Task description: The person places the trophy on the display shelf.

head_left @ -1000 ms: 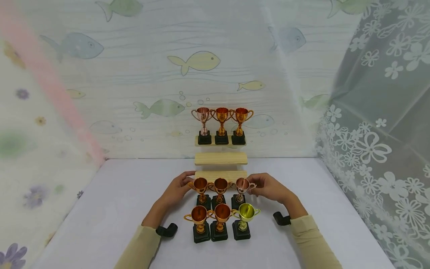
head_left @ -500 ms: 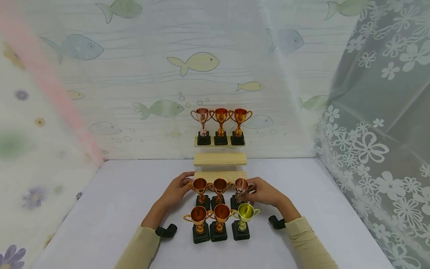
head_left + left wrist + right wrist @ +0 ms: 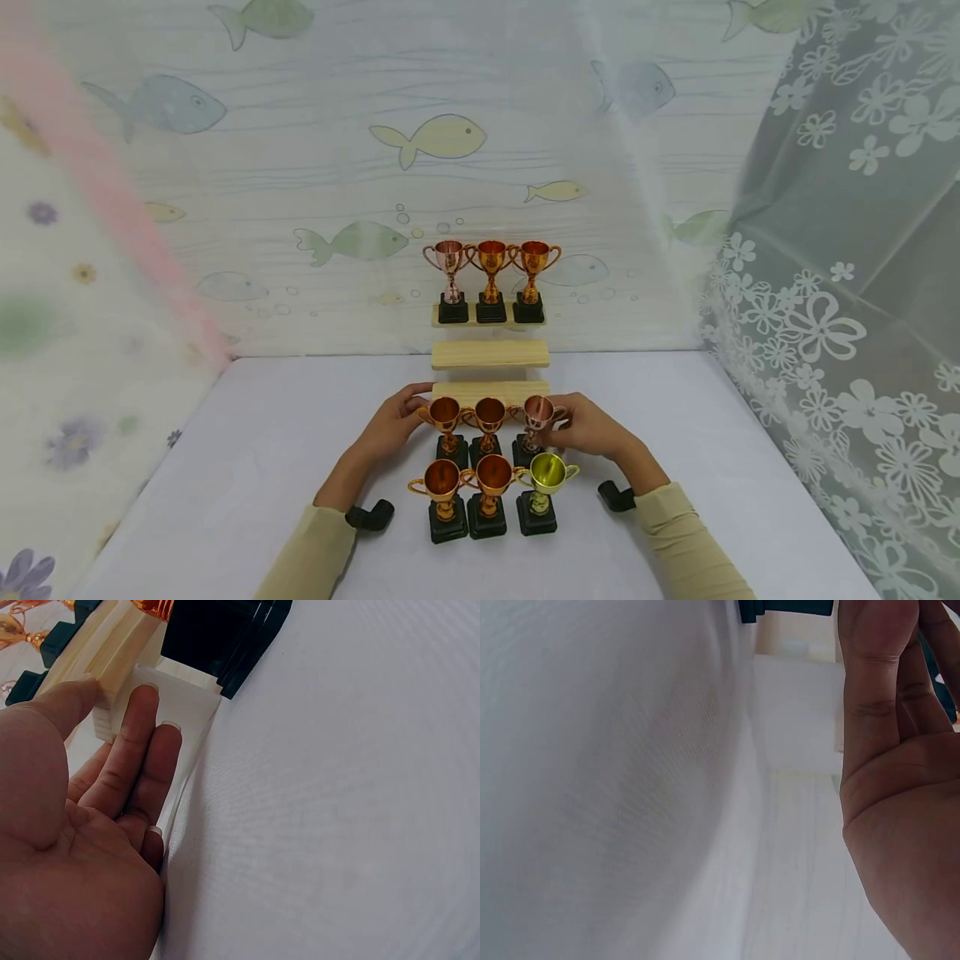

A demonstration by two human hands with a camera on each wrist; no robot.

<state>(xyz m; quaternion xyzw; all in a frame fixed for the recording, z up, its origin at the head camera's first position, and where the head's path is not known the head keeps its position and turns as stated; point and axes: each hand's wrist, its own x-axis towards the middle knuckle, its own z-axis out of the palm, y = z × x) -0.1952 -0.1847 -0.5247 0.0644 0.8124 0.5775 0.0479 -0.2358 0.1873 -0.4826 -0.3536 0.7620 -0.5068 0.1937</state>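
Note:
In the head view, my right hand (image 3: 588, 427) holds the stem of a small rose-gold trophy (image 3: 537, 414) on a black base, at the right end of a row of three. Part of the stem is hidden by fingers. My left hand (image 3: 388, 429) is at the left end of the lowest wooden shelf (image 3: 491, 389) of a stepped stand. The left wrist view has its thumb touching the shelf's wooden end (image 3: 112, 660), with straight fingers along the white side support (image 3: 184, 694). Beside the held trophy stand two copper-coloured trophies, one in the middle (image 3: 490, 412) and one at left (image 3: 445, 414).
Nearer me stands a front row: two copper-coloured trophies (image 3: 442, 479) and a yellow-gold trophy (image 3: 548, 472). Three more trophies (image 3: 491, 258) stand on the top shelf, behind a bare middle shelf (image 3: 491, 353). White cloth (image 3: 300, 417) covers the table; printed curtains enclose it.
My right hand has moved left from beside the rose-gold trophy's handle onto its stem. The left hand stays at the shelf's end, and the trophies keep their places.

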